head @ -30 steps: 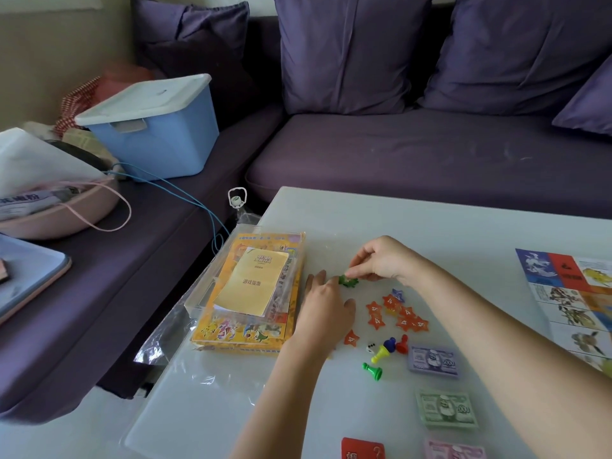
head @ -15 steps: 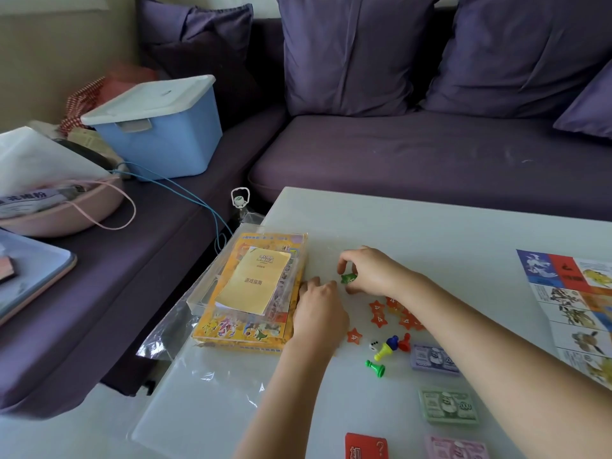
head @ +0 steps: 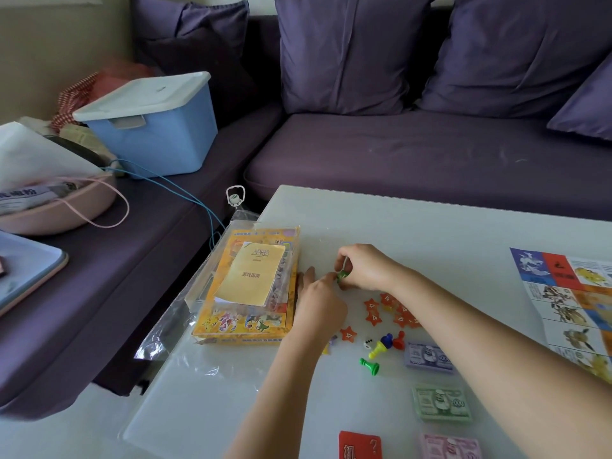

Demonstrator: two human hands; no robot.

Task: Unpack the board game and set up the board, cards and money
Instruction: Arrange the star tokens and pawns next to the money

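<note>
Pinching a small green piece point(head: 342, 276) with the curled right hand point(head: 364, 267), low over the table point(head: 397, 226) beside the yellow box point(head: 245, 323); touching it with the left hand point(head: 319, 301), that grip unclear.

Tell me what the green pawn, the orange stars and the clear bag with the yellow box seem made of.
Green pawn: moulded plastic, smooth, with a slight sheen.
Orange star tokens: thin, flat and matte; card or plastic, I cannot tell which.
Bag: clear plastic film, creased and shiny, with the table showing through.
</note>
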